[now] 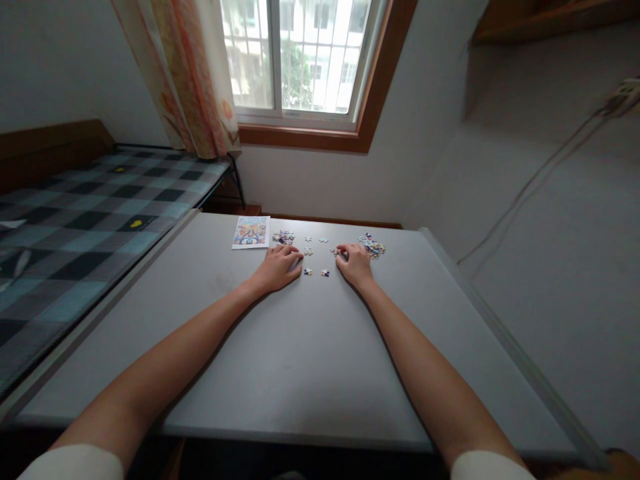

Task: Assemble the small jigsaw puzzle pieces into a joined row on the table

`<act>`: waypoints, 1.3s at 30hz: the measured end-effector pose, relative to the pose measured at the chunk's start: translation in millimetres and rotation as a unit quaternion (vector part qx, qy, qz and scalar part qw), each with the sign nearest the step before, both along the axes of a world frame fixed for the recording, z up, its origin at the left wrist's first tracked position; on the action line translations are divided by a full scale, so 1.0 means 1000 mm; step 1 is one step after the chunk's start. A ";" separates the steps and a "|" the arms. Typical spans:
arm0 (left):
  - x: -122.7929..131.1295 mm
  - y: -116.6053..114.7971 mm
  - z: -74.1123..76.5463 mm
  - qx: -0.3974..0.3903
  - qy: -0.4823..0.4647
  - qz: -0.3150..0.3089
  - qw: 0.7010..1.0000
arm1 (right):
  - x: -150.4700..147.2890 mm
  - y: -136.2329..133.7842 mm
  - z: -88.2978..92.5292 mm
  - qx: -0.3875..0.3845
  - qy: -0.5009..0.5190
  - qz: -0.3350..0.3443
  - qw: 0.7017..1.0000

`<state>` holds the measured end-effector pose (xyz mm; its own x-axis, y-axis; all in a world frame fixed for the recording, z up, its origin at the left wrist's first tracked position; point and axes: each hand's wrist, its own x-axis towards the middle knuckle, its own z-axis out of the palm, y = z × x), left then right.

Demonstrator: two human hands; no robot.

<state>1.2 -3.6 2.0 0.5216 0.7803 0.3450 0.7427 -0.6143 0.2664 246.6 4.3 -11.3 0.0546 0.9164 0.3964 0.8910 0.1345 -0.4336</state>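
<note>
Left hand (277, 267) palm-down on the bench (310, 360), fingers curled under; can't tell if it covers a piece. Right hand (355, 262) also knuckles-up, fingertips touching a puzzle piece (336, 252); grip too small to judge. Loose pieces (316, 272) lie between the hands. Bigger pile (373, 247) just right of the right hand, small pile (283, 237) beyond the left hand. Picture card (251, 232) beside that pile. Checked bed (75, 227) along the bench's left edge.

The left arm (165, 363) and the right arm (420, 363) are stretched forward, converging. The left hand (277, 267) is laid palm down, fingers loosely bent. The right hand (355, 262) is held knuckles up, its fingers curled inward.
</note>
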 end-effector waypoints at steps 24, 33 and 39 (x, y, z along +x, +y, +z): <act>-0.002 0.001 -0.003 0.007 0.008 0.001 1.000 | 0.006 0.004 0.005 0.029 0.217 0.046 0.975; -0.001 0.001 -0.002 0.010 0.006 -0.001 1.000 | 0.004 0.003 0.008 0.017 0.180 0.000 0.984; -0.001 0.002 -0.003 0.013 0.005 -0.002 1.000 | 0.000 0.005 0.009 0.009 0.165 0.013 0.986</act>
<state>0.0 -1.8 -1.1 0.5274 0.7698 0.3595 0.7433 -0.6230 0.2436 247.0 8.8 -2.6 0.1604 0.9119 0.3779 0.6979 0.1660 -0.6967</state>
